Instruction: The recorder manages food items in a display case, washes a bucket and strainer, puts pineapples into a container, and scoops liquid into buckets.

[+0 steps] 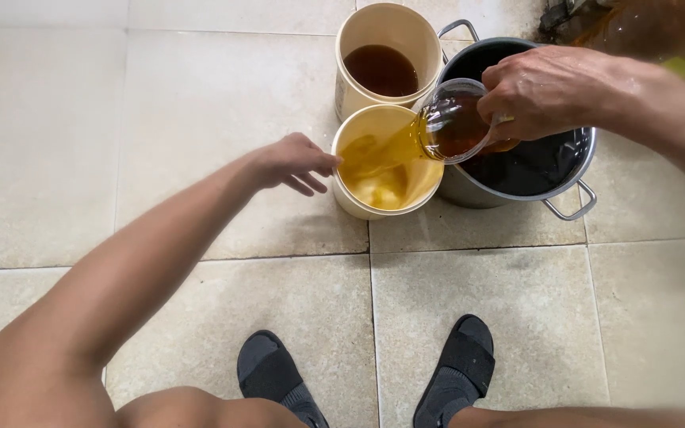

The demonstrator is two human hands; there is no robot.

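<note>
My right hand [552, 89] grips a clear cup [455, 120] tilted to the left, and amber liquid runs out of it into a cream tub [350, 202] on the floor. My left hand [291, 162] rests with its fingers apart against that tub's left rim. The tub is partly filled with yellow-amber liquid. Behind it stands a second cream tub [390, 24] holding dark brown liquid. To the right sits a large steel pot [517, 194] with dark liquid inside; the cup hangs over its left edge.
The floor is pale stone tile [160, 95] with grout lines. My two feet in black sandals [275, 372] stand at the bottom centre. The pot's metal handles [576, 204] stick out at front right and back left. A dark object lies at the top right corner.
</note>
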